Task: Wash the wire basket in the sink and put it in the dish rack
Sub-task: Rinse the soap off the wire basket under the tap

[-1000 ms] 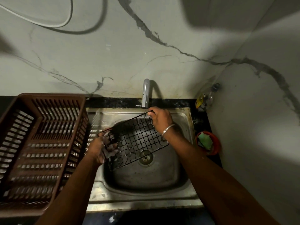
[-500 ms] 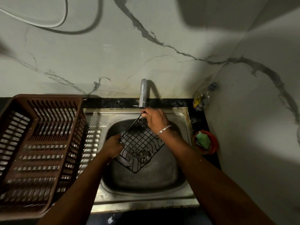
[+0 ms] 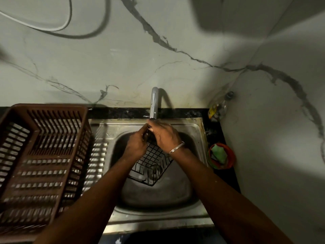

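The black wire basket [image 3: 151, 166] hangs tilted over the steel sink [image 3: 158, 205], one corner pointing down towards the drain. Both hands meet at its top corner, just below the tap [image 3: 154, 103]. My right hand [image 3: 165, 136], with a metal bangle at the wrist, grips that corner from the right. My left hand [image 3: 138, 143] curls round the basket's wires from the left. The upper part of the basket is hidden behind the hands. The brown plastic dish rack [image 3: 40, 161] stands on the counter to the left of the sink.
An orange bowl [image 3: 228, 155] with a green sponge sits right of the sink by the side wall. A clear bottle [image 3: 218, 110] stands in the back right corner. The marble wall rises straight behind the tap.
The basket has turned from lying flat across the sink to hanging by one corner. My left hand has moved from the basket's left edge up to the top corner beside my right hand.
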Action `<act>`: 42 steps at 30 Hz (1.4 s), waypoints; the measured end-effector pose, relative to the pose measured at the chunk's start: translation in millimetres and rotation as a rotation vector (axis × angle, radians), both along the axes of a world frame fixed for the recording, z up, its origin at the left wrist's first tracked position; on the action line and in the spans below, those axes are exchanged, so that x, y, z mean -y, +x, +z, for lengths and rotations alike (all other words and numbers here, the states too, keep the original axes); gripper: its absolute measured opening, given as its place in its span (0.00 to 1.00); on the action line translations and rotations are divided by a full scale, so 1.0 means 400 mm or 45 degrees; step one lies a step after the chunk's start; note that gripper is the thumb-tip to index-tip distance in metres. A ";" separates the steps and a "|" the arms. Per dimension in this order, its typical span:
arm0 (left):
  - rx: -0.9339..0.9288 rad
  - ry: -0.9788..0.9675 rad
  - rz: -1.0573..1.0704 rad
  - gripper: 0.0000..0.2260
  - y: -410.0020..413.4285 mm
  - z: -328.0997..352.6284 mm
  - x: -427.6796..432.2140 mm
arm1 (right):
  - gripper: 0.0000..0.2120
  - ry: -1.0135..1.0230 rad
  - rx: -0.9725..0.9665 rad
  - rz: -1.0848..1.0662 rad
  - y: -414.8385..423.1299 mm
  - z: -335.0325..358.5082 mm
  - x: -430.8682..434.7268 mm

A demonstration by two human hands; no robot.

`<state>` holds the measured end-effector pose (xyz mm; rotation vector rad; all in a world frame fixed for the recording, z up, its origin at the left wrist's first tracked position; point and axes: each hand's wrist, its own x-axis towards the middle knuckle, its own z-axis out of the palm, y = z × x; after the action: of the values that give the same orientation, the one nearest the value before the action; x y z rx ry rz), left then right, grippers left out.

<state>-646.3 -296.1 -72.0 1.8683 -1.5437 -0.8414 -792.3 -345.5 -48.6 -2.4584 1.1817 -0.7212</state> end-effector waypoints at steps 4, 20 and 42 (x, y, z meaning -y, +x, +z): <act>0.048 0.040 0.060 0.27 -0.006 -0.026 -0.010 | 0.19 0.108 -0.036 -0.021 -0.003 -0.024 -0.018; -0.148 0.032 0.162 0.27 -0.006 -0.002 0.012 | 0.17 0.234 -0.013 0.002 0.013 0.001 0.020; -0.183 0.325 0.464 0.20 -0.010 0.018 0.037 | 0.20 -0.088 -0.145 -0.115 -0.017 -0.070 0.019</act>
<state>-650.2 -311.1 -64.7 2.1301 -1.0026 -1.0087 -799.0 -352.9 -76.6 -2.5469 1.3389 -0.6645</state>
